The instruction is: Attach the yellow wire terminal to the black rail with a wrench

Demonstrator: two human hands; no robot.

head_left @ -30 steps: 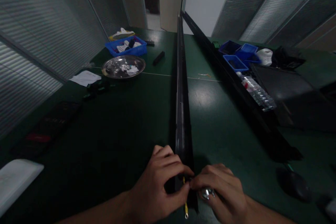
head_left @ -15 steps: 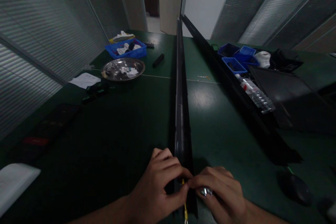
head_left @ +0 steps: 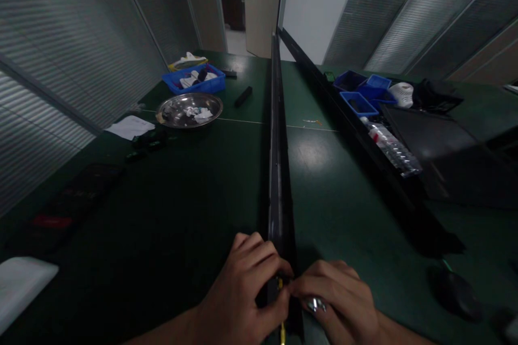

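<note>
A long black channel-shaped strip [head_left: 276, 172] runs away from me down the middle of the table. At its near end, my left hand [head_left: 253, 291] is closed, thumb and index finger bent around a thin yellow wire [head_left: 282, 331] that hangs down along the strip. My right hand [head_left: 343, 299] is closed as well, its index fingertip meeting the left fingertips over the strip. By the right thumb is a shiny silver patch [head_left: 314, 304]; I cannot tell what it is. The fingers hide what lies at the meeting point.
A second black strip [head_left: 364, 156] lies at right, near blue bins [head_left: 358, 103], a plastic bottle [head_left: 390, 145] and a black mouse [head_left: 455, 294]. At left are a metal dish [head_left: 168, 113], a blue basket [head_left: 214, 84], a phone [head_left: 68, 199] and a white object [head_left: 24, 285].
The view has tilted slightly, so most things sit a little lower. Both hands keep their hold at the strip's near end; the wire's metal end has slipped out of view.
</note>
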